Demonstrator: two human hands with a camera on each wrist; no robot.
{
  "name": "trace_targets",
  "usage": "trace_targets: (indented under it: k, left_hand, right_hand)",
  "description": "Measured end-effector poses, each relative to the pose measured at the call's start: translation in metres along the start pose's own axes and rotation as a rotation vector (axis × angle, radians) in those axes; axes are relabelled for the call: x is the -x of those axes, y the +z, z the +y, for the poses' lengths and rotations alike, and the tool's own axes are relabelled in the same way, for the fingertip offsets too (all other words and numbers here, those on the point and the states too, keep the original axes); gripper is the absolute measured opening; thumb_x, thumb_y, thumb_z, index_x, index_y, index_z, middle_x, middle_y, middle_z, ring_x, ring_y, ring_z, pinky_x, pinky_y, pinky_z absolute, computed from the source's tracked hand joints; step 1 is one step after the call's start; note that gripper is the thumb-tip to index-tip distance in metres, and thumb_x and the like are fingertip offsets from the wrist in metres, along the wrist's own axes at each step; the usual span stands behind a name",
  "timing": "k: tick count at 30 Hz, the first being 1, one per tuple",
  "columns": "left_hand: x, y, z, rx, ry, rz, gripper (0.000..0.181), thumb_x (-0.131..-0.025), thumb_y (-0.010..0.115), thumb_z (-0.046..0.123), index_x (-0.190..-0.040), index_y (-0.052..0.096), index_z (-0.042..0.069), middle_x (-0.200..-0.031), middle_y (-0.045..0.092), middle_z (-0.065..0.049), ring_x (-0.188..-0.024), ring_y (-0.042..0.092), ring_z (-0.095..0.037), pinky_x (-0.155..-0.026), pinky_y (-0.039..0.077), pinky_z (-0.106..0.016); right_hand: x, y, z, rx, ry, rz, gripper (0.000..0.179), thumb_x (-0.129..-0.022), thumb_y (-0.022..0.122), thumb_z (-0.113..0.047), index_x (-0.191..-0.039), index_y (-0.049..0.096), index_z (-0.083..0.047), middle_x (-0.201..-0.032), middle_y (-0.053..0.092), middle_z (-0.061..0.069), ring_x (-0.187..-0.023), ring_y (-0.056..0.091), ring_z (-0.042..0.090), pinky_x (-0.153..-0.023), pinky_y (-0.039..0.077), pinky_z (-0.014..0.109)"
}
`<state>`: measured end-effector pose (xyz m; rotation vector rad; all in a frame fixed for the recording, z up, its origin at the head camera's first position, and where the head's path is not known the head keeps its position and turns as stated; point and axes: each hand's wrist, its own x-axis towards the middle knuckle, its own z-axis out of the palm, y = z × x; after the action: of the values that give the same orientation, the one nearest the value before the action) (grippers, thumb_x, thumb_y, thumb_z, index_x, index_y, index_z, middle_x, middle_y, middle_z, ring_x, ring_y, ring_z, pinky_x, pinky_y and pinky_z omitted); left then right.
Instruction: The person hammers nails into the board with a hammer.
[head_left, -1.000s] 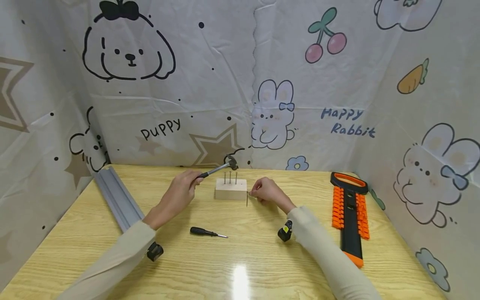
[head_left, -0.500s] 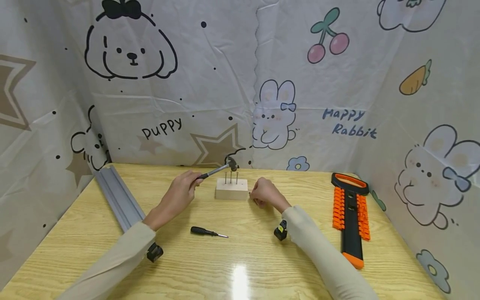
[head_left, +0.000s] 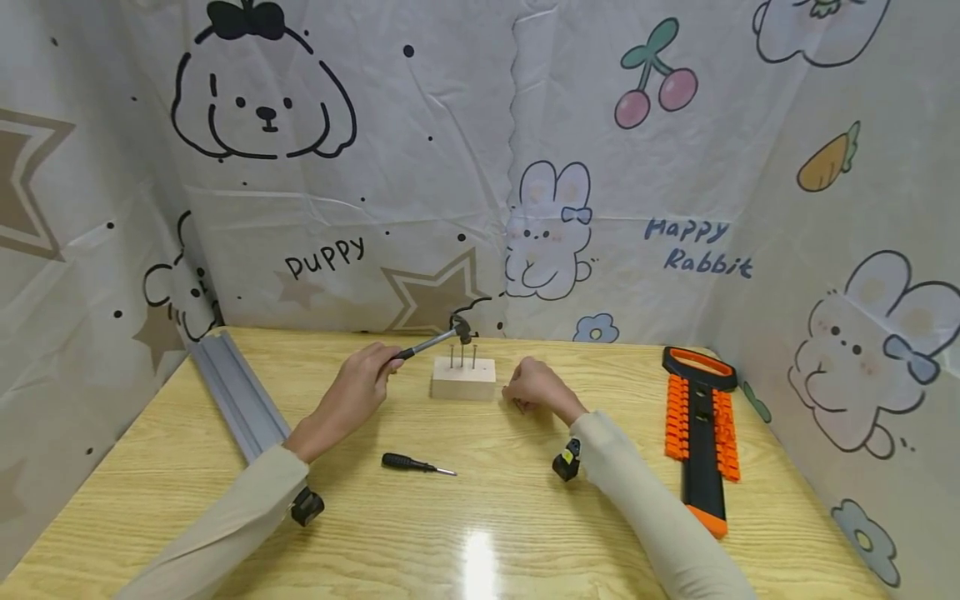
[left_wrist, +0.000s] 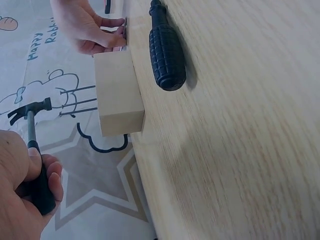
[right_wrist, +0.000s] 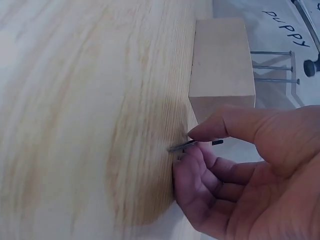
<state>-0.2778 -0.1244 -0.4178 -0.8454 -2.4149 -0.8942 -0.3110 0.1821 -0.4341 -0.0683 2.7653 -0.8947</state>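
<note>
Three nails [head_left: 462, 356] stand part-driven in the block [head_left: 463, 379]; left fingers [left_wrist: 49, 176] grip hammer [head_left: 433, 340] above them, right fingers [right_wrist: 212, 131] pinch a fourth nail [right_wrist: 192, 145] at the desk [head_left: 480, 508], not yet placed.

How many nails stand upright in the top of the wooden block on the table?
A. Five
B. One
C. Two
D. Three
D. Three nails rise side by side from the top of the wooden block; the left wrist view shows the same three shafts, with the hammer in the left hand held near them.
</note>
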Motion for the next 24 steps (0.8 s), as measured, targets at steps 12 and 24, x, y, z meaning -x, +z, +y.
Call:
trace_targets:
  k: [12,24]
  left_hand:
    - [0.003,0.0,-0.001,-0.014,0.016,0.026,0.013,-0.103,0.063,-0.001,-0.11,0.072,-0.008,-0.088,0.065,-0.012,-0.072,0.056,-0.017,-0.063,0.05,-0.034]
    - [0.003,0.002,-0.002,-0.015,0.026,0.026,0.012,-0.102,0.064,-0.001,-0.108,0.072,-0.008,-0.086,0.064,-0.011,-0.071,0.054,-0.016,-0.062,0.049,-0.033]
  right_hand:
    - [-0.005,-0.017,0.007,-0.197,-0.118,0.117,0.015,-0.1,0.068,-0.002,-0.112,0.071,0.007,-0.098,0.075,0.02,-0.08,0.071,0.024,-0.074,0.061,0.037]
    - [-0.002,-0.02,-0.014,-0.626,-0.293,0.196,0.024,-0.101,0.069,-0.005,-0.119,0.069,0.01,-0.112,0.073,0.024,-0.095,0.075,0.024,-0.097,0.057,0.053]
